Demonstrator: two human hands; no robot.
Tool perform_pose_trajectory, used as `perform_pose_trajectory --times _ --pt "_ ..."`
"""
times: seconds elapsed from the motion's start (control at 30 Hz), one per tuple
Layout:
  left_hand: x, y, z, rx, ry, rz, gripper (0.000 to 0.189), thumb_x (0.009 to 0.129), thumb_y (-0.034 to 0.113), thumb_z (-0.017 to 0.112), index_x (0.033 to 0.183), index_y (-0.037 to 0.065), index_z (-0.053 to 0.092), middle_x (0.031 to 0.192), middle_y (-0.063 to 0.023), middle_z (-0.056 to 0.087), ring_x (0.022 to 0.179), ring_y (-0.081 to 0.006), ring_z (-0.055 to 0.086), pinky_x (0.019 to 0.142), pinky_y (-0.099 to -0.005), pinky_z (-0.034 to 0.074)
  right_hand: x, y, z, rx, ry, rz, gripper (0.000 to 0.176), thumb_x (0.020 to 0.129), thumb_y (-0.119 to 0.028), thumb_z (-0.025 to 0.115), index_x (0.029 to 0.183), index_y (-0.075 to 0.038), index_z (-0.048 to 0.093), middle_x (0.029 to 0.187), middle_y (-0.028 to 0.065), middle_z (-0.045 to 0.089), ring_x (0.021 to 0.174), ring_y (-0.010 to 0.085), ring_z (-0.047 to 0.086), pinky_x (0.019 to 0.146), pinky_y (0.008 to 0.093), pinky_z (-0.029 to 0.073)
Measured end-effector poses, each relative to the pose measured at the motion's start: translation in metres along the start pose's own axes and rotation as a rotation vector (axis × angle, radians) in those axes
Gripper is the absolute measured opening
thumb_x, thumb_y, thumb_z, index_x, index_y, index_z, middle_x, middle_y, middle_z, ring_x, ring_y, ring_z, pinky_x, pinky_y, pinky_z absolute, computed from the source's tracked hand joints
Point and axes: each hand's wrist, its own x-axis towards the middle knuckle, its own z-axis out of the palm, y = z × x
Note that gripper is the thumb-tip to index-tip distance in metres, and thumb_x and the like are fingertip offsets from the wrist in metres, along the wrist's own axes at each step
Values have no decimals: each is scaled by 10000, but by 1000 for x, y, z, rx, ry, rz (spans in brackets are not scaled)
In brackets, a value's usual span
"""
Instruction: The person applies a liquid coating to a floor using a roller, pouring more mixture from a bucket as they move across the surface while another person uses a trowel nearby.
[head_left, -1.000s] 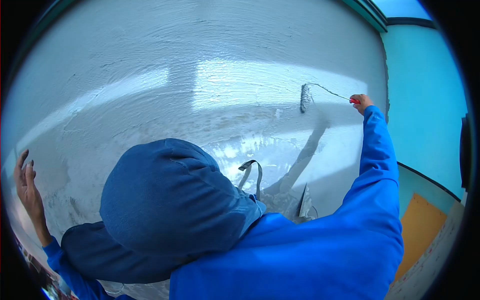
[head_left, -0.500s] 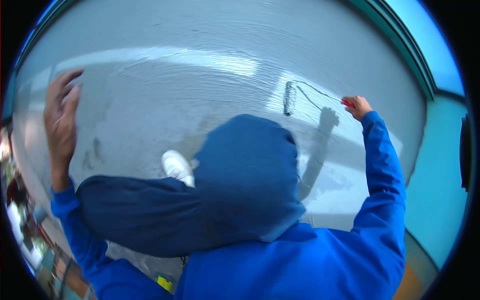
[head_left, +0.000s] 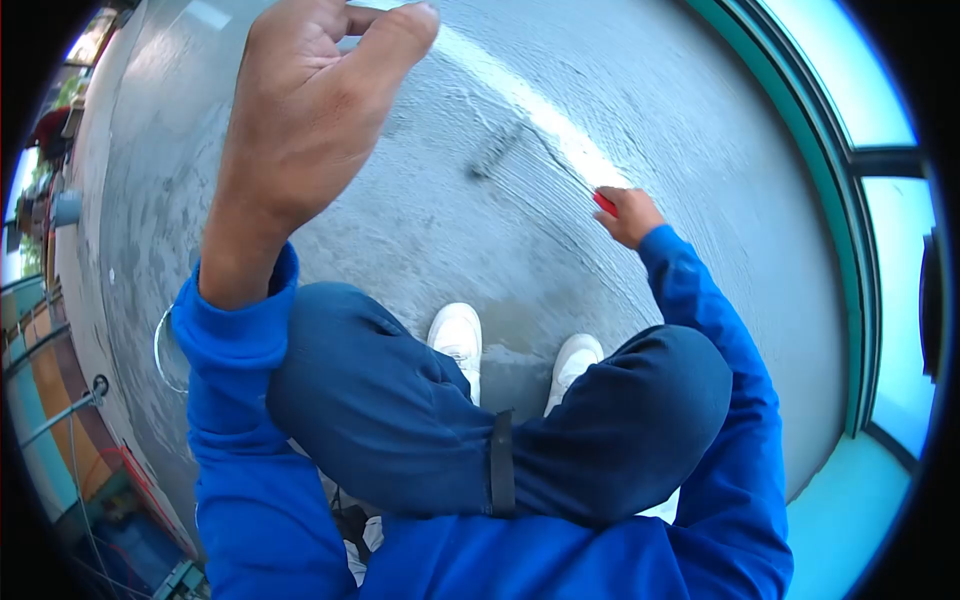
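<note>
My right hand is wrapped round the red handle of a paint roller. The roller's sleeve, blurred and dark grey, rests on the wet grey floor ahead of my feet. Fine ridged streaks mark the coating around it. Close to the camera, my left hand is raised with nothing visible in it; its thumb is stretched out and the other fingers are partly hidden at the top edge.
My white shoes stand on the floor between my bent knees. A thin wire hoop shows beside my left sleeve. A teal frame with glass panes borders the floor on the right. Hoses and a metal pole lie beyond the left edge.
The roller and my right hand have moved left across the floor. My left hand has come closer to the camera. The view has turned, and both knees and shoes now show.
</note>
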Motion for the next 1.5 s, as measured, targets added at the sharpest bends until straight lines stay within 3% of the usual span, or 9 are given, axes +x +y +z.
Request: perform_pose_trajectory --times 0.17,0.33,0.43,0.5,0.7,0.9,1.03,1.37,1.5 --pt "3 -5 -15 -183 132 -56 296 861 65 468 1086 -127 492 784 -76 574 653 -74 527 585 -178 428 134 -80 -1 133 -2 -131 218 768 -191 594 906 -28 640 756 186 649 701 325 646 670 408 514" --pt "9 -34 -30 -228 202 25 300 863 60 461 1089 -135 483 792 -96 576 684 -78 537 602 -179 429 188 -150 -27 318 -155 22 193 786 -141 518 840 15 620 650 152 629 535 230 646 510 341 528" --pt "10 -11 -17 -148 303 -30 302 863 59 463 1089 -140 481 813 -113 579 706 -89 545 617 -184 437 202 -160 -19 355 -144 69 187 783 -129 510 821 23 613 643 151 631 540 234 646 518 344 530" --pt "7 -17 -37 -267 143 -27 303 862 60 467 1089 -140 481 831 -125 580 725 -97 550 627 -188 442 204 -150 -6 301 -113 65 185 771 -136 510 819 4 621 665 174 636 580 273 648 577 382 526" --pt "8 -18 -25 -186 249 44 282 859 64 477 1067 -123 505 839 -117 584 746 -95 546 660 -183 436 115 -83 5 81 78 -155 147 719 -151 532 775 -29 590 731 226 601 723 413 585 692 484 470" --pt "15 -6 -19 -228 204 44 290 844 100 497 1044 -106 538 862 -110 586 774 -102 541 690 -195 433 -72 -18 -33 148 -15 102 253 767 -139 571 982 -11 612 850 254 610 776 416 589 732 444 471" --pt "18 -9 2 -48 306 120 312 831 126 506 1042 -98 554 870 -114 592 791 -118 543 702 -221 443 -109 -4 -60 207 -60 238 321 773 -157 595 1046 11 601 906 263 613 830 416 597 747 431 476" --pt "21 -25 -5 -140 302 17 304 829 116 494 1059 -71 562 985 -117 581 831 -146 560 737 -245 450 129 -31 -3 153 122 -121 271 743 -197 555 925 -15 637 798 244 626 769 415 607 723 470 480" --pt "26 -27 -3 -71 313 -1 302 830 127 490 1057 -58 562 986 -115 580 842 -152 566 732 -250 452 208 -89 -22 229 42 -24 216 735 -147 521 846 -14 650 719 193 649 650 319 654 660 409 522"
